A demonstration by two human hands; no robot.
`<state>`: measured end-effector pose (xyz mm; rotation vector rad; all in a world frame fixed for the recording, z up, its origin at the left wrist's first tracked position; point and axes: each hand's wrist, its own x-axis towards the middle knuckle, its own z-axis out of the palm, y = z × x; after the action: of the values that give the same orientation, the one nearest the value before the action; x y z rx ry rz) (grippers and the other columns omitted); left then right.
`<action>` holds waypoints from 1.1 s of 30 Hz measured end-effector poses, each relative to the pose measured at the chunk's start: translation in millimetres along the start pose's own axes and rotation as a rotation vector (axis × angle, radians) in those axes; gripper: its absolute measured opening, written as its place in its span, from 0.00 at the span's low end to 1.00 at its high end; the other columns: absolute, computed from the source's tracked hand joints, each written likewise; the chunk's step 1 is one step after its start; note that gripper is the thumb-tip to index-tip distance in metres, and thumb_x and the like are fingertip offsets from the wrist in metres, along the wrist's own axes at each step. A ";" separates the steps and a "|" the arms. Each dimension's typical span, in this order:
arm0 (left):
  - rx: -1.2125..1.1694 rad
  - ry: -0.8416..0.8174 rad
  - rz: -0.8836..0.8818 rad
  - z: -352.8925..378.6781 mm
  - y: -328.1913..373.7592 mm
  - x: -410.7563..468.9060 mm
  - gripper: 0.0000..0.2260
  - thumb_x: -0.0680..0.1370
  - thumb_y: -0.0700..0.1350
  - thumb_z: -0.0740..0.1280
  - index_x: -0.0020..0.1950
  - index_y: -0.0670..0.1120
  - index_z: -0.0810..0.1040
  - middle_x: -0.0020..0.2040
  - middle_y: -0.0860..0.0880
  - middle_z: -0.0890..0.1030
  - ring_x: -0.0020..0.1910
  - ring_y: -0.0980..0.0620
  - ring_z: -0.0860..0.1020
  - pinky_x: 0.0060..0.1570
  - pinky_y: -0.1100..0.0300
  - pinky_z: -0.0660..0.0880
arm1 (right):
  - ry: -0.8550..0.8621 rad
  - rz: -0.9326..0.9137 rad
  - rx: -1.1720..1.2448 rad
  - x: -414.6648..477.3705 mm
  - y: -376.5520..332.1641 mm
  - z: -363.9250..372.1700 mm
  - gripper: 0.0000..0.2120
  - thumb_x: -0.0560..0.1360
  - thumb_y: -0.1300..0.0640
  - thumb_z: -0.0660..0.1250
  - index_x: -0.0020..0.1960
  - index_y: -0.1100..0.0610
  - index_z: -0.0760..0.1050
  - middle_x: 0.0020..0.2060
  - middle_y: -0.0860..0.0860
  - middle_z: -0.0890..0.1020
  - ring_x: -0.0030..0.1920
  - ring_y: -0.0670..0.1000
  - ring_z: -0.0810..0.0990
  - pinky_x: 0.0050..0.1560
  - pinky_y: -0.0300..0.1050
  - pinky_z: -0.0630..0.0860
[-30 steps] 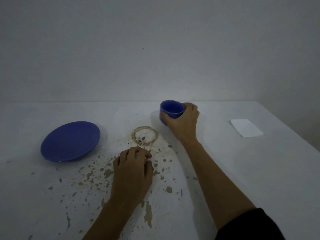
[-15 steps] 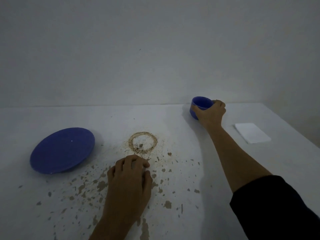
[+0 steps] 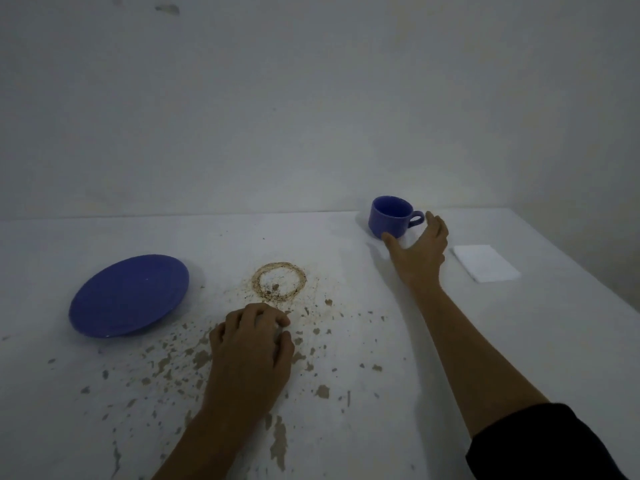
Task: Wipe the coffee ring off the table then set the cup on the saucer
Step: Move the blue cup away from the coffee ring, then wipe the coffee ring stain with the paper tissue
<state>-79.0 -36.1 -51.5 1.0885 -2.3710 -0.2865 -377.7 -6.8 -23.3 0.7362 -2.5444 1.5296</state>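
A blue cup (image 3: 390,217) stands upright at the back of the white table (image 3: 519,341), its handle pointing right. My right hand (image 3: 419,252) is just in front of it, fingers spread, with the thumb tip near the cup's base and nothing held. A brown coffee ring (image 3: 279,282) marks the table's middle. My left hand (image 3: 251,351) rests on the table just in front of the ring, fingers curled, holding nothing visible. A blue saucer (image 3: 129,296) lies to the left. A white folded cloth (image 3: 485,263) lies at the right.
Brown flecks and chipped patches are scattered over the tabletop around my left hand. A pale wall rises right behind the table. The table's right edge runs diagonally past the cloth.
My right hand carried the cup from beside the ring to the back right, set it down and let go. My left hand stayed in place.
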 end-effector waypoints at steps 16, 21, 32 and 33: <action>-0.198 -0.241 0.305 73.1 181.2 21.3 0.10 0.78 0.52 0.61 0.55 0.52 0.77 0.57 0.53 0.78 0.55 0.53 0.72 0.54 0.58 0.63 | 0.006 0.054 -0.226 -27.8 71.6 -121.7 0.19 0.71 0.50 0.69 0.59 0.54 0.74 0.61 0.56 0.74 0.62 0.57 0.72 0.61 0.52 0.71; -0.203 -0.129 0.363 92.7 179.0 17.9 0.06 0.74 0.49 0.63 0.47 0.51 0.78 0.47 0.51 0.80 0.44 0.50 0.75 0.45 0.54 0.68 | -0.014 0.099 -0.337 -8.0 82.3 -118.8 0.21 0.73 0.51 0.65 0.64 0.58 0.72 0.60 0.58 0.73 0.61 0.59 0.71 0.60 0.52 0.70; -0.275 -0.066 0.360 95.7 177.2 21.3 0.01 0.73 0.44 0.68 0.43 0.49 0.79 0.42 0.50 0.80 0.40 0.52 0.74 0.43 0.54 0.65 | 0.038 -0.065 -0.468 -7.6 83.9 -112.7 0.10 0.76 0.56 0.60 0.46 0.59 0.78 0.45 0.54 0.80 0.48 0.56 0.76 0.47 0.55 0.76; -0.331 -0.103 0.334 92.3 176.2 21.6 0.01 0.73 0.44 0.68 0.44 0.49 0.79 0.42 0.52 0.81 0.41 0.53 0.74 0.44 0.55 0.66 | 0.039 -0.071 -0.442 -10.3 82.2 -113.0 0.09 0.76 0.56 0.60 0.45 0.58 0.78 0.43 0.53 0.81 0.46 0.55 0.77 0.47 0.53 0.76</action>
<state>-253.8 61.3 -53.3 0.5287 -2.4314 -0.5982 -424.2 124.6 -36.9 0.7130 -2.6498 0.8966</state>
